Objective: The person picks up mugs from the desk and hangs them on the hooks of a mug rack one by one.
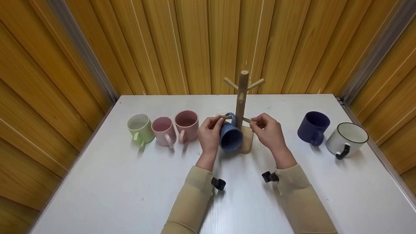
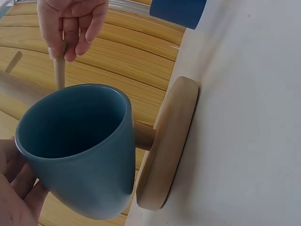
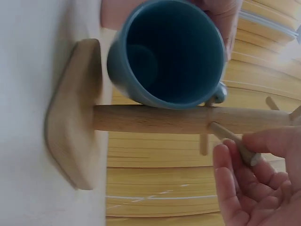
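A blue mug (image 1: 231, 139) hangs tilted by its handle on a low left peg (image 1: 225, 116) of a wooden mug tree (image 1: 240, 109), its mouth facing the person. My left hand (image 1: 209, 135) pinches the end of that peg, just beside the mug handle. In the left wrist view, the mug (image 2: 89, 176) hides part of the left fingers (image 2: 23, 181). Across the post, my right hand (image 1: 269, 131) pinches the low right peg (image 1: 248, 120) between thumb and fingers. The right wrist view shows this peg (image 3: 233, 136) with its tip by the thumb.
Left of the mug tree stand a light green mug (image 1: 141, 128), a pink mug (image 1: 164, 131) and a darker pink mug (image 1: 187, 126). A navy mug (image 1: 312, 126) and a white mug with a black handle (image 1: 347, 139) stand right. The tree's base (image 1: 247, 138) rests on the white table (image 1: 130, 195).
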`<state>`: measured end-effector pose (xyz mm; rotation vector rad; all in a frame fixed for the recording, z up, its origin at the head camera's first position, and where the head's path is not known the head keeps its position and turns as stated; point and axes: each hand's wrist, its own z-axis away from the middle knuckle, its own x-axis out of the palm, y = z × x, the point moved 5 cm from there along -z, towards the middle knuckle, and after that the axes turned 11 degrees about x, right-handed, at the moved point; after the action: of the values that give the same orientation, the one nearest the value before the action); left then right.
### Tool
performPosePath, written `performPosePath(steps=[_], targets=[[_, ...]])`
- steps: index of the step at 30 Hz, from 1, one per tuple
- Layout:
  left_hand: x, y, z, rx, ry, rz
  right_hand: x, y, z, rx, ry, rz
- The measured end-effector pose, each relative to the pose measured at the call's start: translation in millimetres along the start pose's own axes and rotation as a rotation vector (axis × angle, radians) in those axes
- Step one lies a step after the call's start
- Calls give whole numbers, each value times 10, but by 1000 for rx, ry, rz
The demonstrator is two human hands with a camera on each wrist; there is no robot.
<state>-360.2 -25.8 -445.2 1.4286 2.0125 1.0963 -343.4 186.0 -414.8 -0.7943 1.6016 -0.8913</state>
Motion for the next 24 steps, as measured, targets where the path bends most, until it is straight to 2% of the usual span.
performPosePath(steps=[3, 7, 16, 21, 24], targets=[[-17, -29, -7, -26, 19, -1, -10, -83, 72, -2, -24, 101], [-27, -43, -20, -32, -20, -55, -11, -204, 180, -4, -41, 214], [1, 27, -37, 118, -218, -253, 110, -415, 396, 21, -124, 314], [33, 19, -54, 168, -360, -244, 210, -464, 463, -16, -113, 331], [44, -2, -60, 173, -432, -248, 257, -464, 472, -35, -89, 329]])
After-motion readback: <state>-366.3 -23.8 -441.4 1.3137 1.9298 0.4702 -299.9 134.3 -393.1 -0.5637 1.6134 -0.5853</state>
